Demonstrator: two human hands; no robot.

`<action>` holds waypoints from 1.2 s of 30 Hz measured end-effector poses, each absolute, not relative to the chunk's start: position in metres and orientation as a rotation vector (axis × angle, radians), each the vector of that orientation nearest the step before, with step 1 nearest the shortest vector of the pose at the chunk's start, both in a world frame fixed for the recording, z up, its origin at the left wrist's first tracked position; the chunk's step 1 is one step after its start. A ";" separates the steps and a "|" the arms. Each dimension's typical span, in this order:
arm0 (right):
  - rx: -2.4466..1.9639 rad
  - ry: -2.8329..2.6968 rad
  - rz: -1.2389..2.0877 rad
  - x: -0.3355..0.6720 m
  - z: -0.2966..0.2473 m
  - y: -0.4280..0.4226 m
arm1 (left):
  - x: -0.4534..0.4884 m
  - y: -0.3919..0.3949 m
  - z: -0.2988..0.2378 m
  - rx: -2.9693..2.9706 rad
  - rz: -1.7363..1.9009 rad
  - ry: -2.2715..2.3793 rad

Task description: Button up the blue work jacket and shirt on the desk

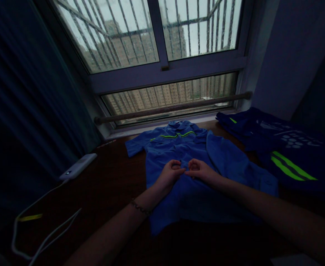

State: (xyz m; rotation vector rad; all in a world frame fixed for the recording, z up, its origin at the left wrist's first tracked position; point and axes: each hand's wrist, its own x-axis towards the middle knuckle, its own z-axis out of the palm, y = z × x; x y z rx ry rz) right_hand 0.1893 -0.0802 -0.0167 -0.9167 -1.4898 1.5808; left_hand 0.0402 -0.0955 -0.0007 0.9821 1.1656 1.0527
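Note:
A blue work shirt (187, 147) with yellow-green reflective stripes lies flat, front up, on a dark wooden surface (109, 184) under a window. My left hand (171, 171) and my right hand (199, 170) meet at the middle of the shirt's front. Both have the fingers curled and pinched on the shirt's front edge, fingertips almost touching each other. A thin bracelet circles my left wrist.
A pile of dark blue garments (284, 147) with reflective stripes lies at the right. A white power bank (77, 166) with a white cable (44, 236) sits at the left. A wooden rod (173, 107) runs along the window sill. A dark curtain hangs at the left.

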 end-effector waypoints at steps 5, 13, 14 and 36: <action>-0.952 -1.491 1.589 0.188 -0.015 -0.081 | 0.040 -0.094 -0.006 1.034 1.071 1.133; -0.959 -1.585 1.538 0.187 -0.023 -0.078 | 0.040 -0.093 -0.009 1.128 1.080 1.089; -0.965 -1.594 1.532 0.187 -0.024 -0.077 | 0.040 -0.093 -0.009 1.135 1.081 1.066; -0.805 -2.529 0.465 0.185 -0.011 -0.122 | -0.001 -0.052 -0.010 1.237 1.073 1.240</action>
